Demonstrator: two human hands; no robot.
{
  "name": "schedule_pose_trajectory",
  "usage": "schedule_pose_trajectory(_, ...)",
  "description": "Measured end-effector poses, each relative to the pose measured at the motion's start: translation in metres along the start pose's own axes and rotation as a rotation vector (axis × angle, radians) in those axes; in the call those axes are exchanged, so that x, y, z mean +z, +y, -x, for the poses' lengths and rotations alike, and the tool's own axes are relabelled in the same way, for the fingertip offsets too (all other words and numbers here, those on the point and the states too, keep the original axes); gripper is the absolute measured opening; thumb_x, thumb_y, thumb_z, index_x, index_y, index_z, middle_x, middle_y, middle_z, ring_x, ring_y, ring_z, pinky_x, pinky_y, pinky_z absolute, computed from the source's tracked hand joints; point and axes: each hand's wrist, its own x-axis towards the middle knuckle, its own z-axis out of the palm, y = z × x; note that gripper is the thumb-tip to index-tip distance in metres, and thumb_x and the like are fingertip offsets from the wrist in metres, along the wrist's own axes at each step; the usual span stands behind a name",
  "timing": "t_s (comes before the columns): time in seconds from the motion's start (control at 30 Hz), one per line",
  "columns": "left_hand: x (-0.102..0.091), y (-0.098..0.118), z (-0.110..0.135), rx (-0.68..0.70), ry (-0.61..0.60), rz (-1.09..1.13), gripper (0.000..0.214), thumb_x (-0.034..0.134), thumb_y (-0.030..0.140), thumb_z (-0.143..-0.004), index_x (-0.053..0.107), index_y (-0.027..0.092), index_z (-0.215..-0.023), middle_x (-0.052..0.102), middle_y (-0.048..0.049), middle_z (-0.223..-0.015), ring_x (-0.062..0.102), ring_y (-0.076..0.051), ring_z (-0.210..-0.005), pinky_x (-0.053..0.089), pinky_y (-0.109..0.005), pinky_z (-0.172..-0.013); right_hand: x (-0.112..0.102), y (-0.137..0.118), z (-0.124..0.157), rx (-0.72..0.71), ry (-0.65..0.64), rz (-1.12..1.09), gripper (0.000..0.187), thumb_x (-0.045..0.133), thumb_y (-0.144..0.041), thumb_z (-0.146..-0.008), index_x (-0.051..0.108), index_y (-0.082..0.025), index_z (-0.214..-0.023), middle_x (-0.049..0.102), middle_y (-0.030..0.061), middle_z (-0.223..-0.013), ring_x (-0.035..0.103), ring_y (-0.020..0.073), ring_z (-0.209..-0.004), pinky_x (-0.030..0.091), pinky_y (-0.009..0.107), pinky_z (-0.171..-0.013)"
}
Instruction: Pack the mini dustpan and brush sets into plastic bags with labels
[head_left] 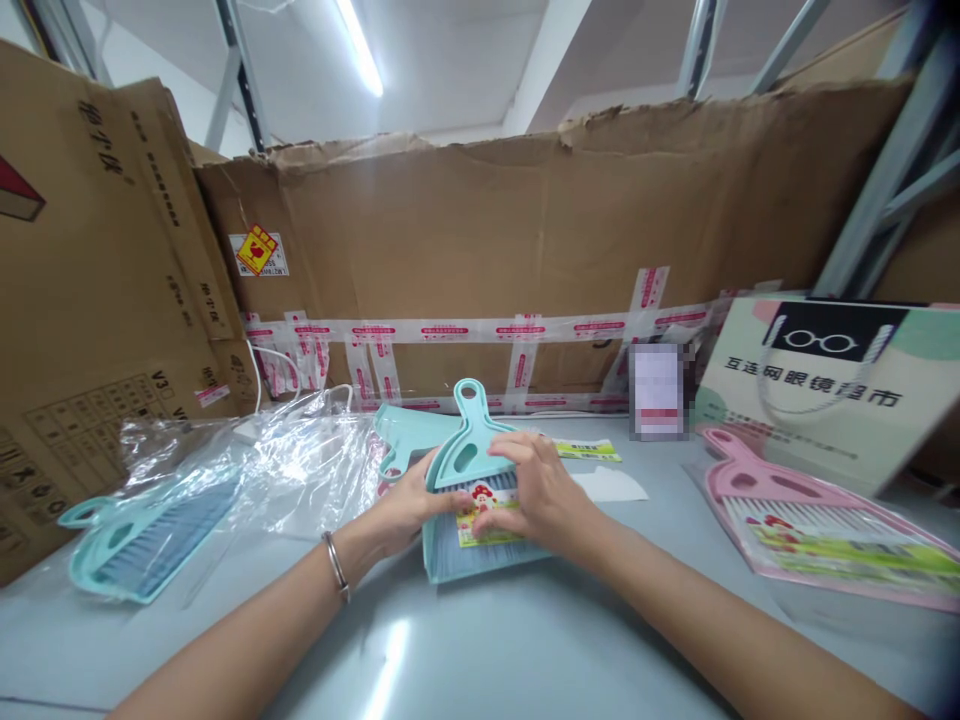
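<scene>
A turquoise hand brush with blue bristles lies nested in a matching dustpan, tilted up towards me in the middle of the table. A printed label card with a red mushroom figure lies across the bristles. Gripping the set's left edge is my left hand, its fingertips partly hidden. My right hand curls around the right side of the brush, with the thumb pressed on the card. Just behind stands another turquoise dustpan, partly covered by the set.
A turquoise brush set lies left beside crumpled clear plastic. At right are a wrapped pink set and a paper bag. A white piece and green card lie behind my right hand. Cardboard boxes wall the back.
</scene>
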Motion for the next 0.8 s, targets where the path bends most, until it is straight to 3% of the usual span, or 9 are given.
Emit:
schedule_pose_trajectory(0.1,-0.002,0.006,0.000,-0.064,0.014,0.061,0.054,0.076,0.018,-0.060,0.051,0.018,-0.108,0.063,-0.0078,-0.101,0.061,-0.023,-0.090,0.046,-0.037,-0.081,-0.024,0.015,-0.007,0.413,-0.144,-0.158,0.072,0.071,-0.054,-0.058,0.041,-0.019,-0.113,0.051,0.0157,-0.116,0.048,0.0312,-0.111,0.040,0.050,-0.090)
schedule_pose_trajectory(0.17,-0.004,0.009,0.000,-0.074,0.020,0.084,0.055,0.076,0.017,-0.060,0.049,0.018,-0.108,0.063,-0.0092,-0.101,0.062,-0.023,-0.088,0.048,-0.038,-0.080,-0.040,0.026,-0.011,0.729,-0.345,-0.421,0.072,0.071,-0.051,-0.059,0.041,-0.020,-0.117,0.050,0.0147,-0.121,0.050,0.0290,-0.110,0.043,0.047,-0.088)
schedule_pose_trajectory(0.23,-0.005,0.010,0.000,-0.060,0.024,0.089,0.054,0.075,0.017,-0.061,0.049,0.018,-0.107,0.064,-0.0095,-0.100,0.063,-0.023,-0.087,0.049,-0.038,-0.080,-0.050,0.032,-0.012,0.908,-0.565,-0.723,0.071,0.071,-0.044,-0.061,0.041,-0.021,-0.121,0.055,0.0115,-0.118,0.055,0.0251,-0.104,0.047,0.042,-0.085)
schedule_pose_trajectory(0.3,-0.006,0.010,-0.001,-0.043,0.025,0.075,0.052,0.075,0.018,-0.061,0.049,0.018,-0.107,0.064,-0.0093,-0.100,0.063,-0.022,-0.086,0.049,-0.038,-0.080,-0.050,0.033,-0.011,0.948,-0.660,-0.886,0.067,0.072,-0.037,-0.061,0.045,-0.021,-0.120,0.060,0.0081,-0.112,0.058,0.0228,-0.100,0.048,0.038,-0.084)
schedule_pose_trajectory(0.43,-0.009,0.006,-0.003,-0.025,0.022,0.032,0.054,0.075,0.019,-0.061,0.050,0.018,-0.109,0.062,-0.0097,-0.105,0.062,-0.022,-0.089,0.048,-0.037,-0.081,-0.038,0.028,-0.009,0.985,-0.565,-0.844,0.056,0.072,-0.033,-0.061,0.054,-0.020,-0.112,0.064,0.0054,-0.106,0.060,0.0218,-0.095,0.049,0.035,-0.079)
schedule_pose_trajectory(0.6,-0.010,0.006,-0.003,-0.041,0.048,0.018,0.067,0.076,0.015,-0.057,0.046,0.018,-0.117,0.063,-0.0096,-0.103,0.061,-0.021,-0.087,0.048,-0.035,-0.079,-0.031,0.027,-0.010,1.047,-0.550,-0.765,0.049,0.074,-0.032,-0.058,0.058,-0.017,-0.103,0.067,0.0047,-0.098,0.062,0.0203,-0.088,0.049,0.031,-0.073)
schedule_pose_trajectory(0.8,-0.010,0.005,-0.001,-0.016,-0.035,0.084,0.067,0.073,0.013,-0.061,0.044,0.020,-0.121,0.062,-0.0101,-0.107,0.062,-0.023,-0.088,0.048,-0.036,-0.080,-0.031,0.030,-0.009,1.082,-0.474,-0.931,0.052,0.077,-0.029,-0.053,0.059,-0.016,-0.100,0.068,0.0054,-0.095,0.064,0.0198,-0.084,0.051,0.030,-0.072)
